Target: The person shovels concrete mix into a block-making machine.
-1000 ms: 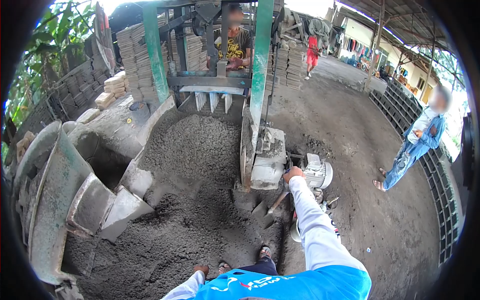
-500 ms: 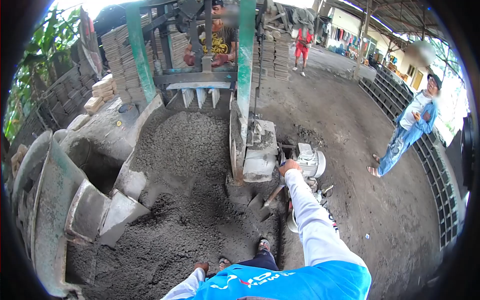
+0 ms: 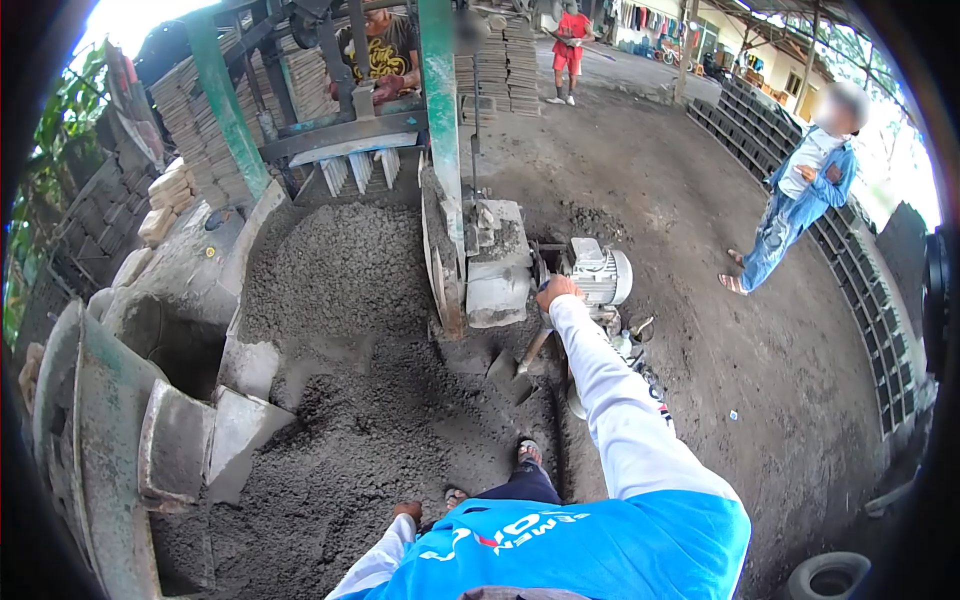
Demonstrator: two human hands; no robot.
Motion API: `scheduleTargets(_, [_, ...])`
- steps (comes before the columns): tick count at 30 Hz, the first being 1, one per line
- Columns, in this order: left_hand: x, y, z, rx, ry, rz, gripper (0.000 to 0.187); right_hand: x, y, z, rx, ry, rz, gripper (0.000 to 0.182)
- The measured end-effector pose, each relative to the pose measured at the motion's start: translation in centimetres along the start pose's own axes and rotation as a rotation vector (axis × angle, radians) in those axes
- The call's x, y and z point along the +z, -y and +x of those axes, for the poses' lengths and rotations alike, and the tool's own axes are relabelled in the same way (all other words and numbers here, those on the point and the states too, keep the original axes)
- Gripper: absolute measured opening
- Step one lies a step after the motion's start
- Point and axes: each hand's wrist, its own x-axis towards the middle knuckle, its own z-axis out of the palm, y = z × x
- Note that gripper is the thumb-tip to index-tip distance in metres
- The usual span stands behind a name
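Shovel [image 3: 520, 368] stands blade-down in the grey mix [image 3: 350, 400], just beside the motor [image 3: 598, 274] and the press frame [image 3: 440, 150]. The right hand [image 3: 557, 293] holds its handle top, fingers wrapped round it, as a second ago; only the view has swung, so the work looks paused. The left hand [image 3: 405, 512] hangs low by the knee, its fingers too small to read. The shovel shaft is partly hidden behind the sleeve.

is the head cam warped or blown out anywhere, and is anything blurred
Head view: strong fisheye, the green press frame bows and black vignette rings the edges; sky at top left is blown out; daylight is soft, without hard shadows; faces are blurred; right hand and motor stay sharp.
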Motion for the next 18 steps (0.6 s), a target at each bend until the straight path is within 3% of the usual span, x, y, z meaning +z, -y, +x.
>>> scheduleTargets(9, [1.6, 0.1, -2.6, -0.004, -0.239, -0.137, 0.040, -1.3, -0.7, -0.4, -0.012, 0.001, -0.002, 0.036])
scheduleTargets(12, [0.7, -0.3, -3.4, 0.051, -0.215, 0.097, 0.037, -1.2, -0.9, -0.4, -0.019, -0.005, -0.012, 0.034])
scheduleTargets(16, [0.2, -1.5, -4.6, 0.027, -0.123, 0.146, 0.033, -0.7, -1.0, -0.3, -0.015, -0.006, -0.014, 0.033])
scheduleTargets(18, [-0.3, -3.8, -8.1, -0.045, -0.049, 0.136, 0.042, -0.6, -1.0, -0.3, -0.015, -0.006, -0.016, 0.033])
